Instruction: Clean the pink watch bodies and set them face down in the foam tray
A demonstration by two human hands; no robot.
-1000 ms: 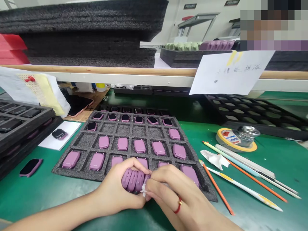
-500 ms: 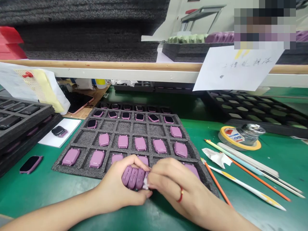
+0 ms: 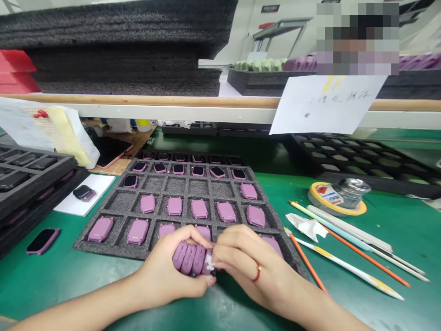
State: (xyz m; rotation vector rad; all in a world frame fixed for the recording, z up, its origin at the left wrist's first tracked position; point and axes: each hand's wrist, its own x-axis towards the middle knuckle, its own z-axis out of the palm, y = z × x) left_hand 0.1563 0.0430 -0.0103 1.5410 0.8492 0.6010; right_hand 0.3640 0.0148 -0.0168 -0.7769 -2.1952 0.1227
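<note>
My left hand (image 3: 172,269) is closed round a row of several purple watch cases (image 3: 188,259), stood on edge side by side. Pinched in the fingers of my right hand (image 3: 253,271) is a small white scrap of tissue (image 3: 209,263), pressed against the rightmost case. My right fingertips partly hide that case. Both hands are over the near edge of a black foam tray (image 3: 117,200). More purple watch cases (image 3: 174,206) lie in its pockets, back side up in the near rows and dark screen up in the far rows; some pockets hold none.
At right lie several sticks and pens (image 3: 351,269), a crumpled tissue (image 3: 306,226) and a yellow tape roll (image 3: 337,198) with a glass jar (image 3: 353,191). A loose watch (image 3: 43,241) and white pad (image 3: 86,195) are at left. A shelf (image 3: 241,103) spans above; a person stands beyond.
The tissue has shifted slightly on the rightmost case, showing more of it. Both hands keep their hold. The whole view has tilted a little.
</note>
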